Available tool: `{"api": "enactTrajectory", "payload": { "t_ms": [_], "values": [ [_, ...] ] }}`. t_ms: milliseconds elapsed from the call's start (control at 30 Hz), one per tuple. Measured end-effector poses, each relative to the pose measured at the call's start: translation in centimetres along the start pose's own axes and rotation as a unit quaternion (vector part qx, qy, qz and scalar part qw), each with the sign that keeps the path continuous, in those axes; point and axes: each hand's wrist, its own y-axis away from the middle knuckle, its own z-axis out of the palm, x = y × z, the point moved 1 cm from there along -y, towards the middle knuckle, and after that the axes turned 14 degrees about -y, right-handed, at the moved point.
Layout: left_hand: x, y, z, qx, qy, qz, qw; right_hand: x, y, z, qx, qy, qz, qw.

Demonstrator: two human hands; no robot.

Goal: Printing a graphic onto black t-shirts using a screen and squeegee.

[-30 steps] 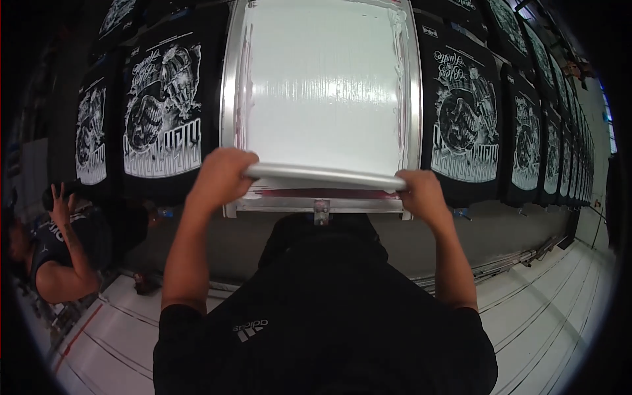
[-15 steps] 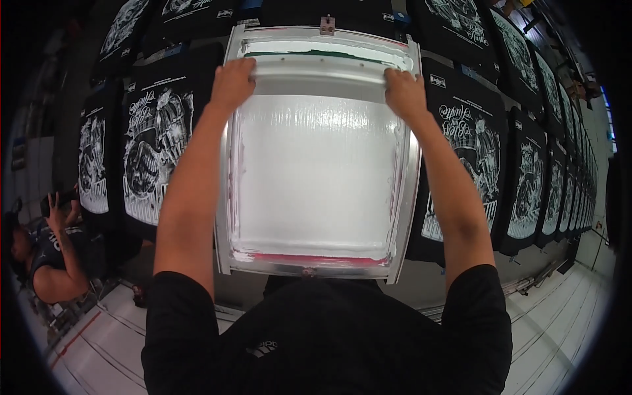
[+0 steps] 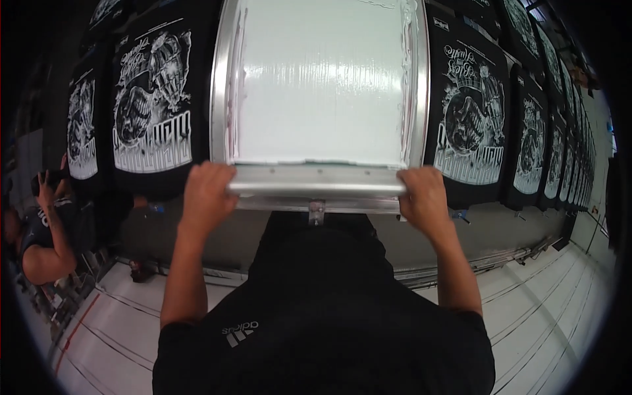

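Observation:
A wide metal squeegee (image 3: 320, 179) lies across the near end of a screen-printing frame (image 3: 222, 85). My left hand (image 3: 209, 195) grips its left end and my right hand (image 3: 424, 197) its right end, both with fingers wrapped round the bar. White ink (image 3: 322, 79) coats the mesh beyond the squeegee, glossy and faintly streaked lengthwise. Thicker ink runs along both inner sides of the frame. A dark green blade edge shows just past the bar. The metal clamp (image 3: 317, 212) sits at the frame's near edge. What lies under the screen is hidden.
Black printed T-shirts (image 3: 153, 99) lie flat on the left, and more printed shirts (image 3: 471, 112) run in a long row on the right. At the far left a person (image 3: 49, 230) holds up a dark object. Pale floor (image 3: 526, 322) shows at the lower right.
Both hands have drawn the squeegee from the frame's far end to its near end, close to my body. My view has shifted, so the frame's far end is out of sight.

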Motion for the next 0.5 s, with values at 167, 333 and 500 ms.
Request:
{"api": "enactTrajectory", "payload": {
  "t_ms": [167,333,500],
  "values": [
    [2.6,5.5,3.6,-0.022,0.043,-0.026,0.998,-1.2,5.6,4.1,-0.034,0.029,0.095,0.995],
    [1.7,5.2,5.1,-0.001,0.066,-0.023,0.998,0.1,4.6,4.6,-0.112,0.034,0.152,0.981],
    [2.6,6.9,6.6,0.057,0.010,-0.027,0.998,-1.5,6.8,6.7,-0.010,0.064,0.107,0.992]
  ]
}}
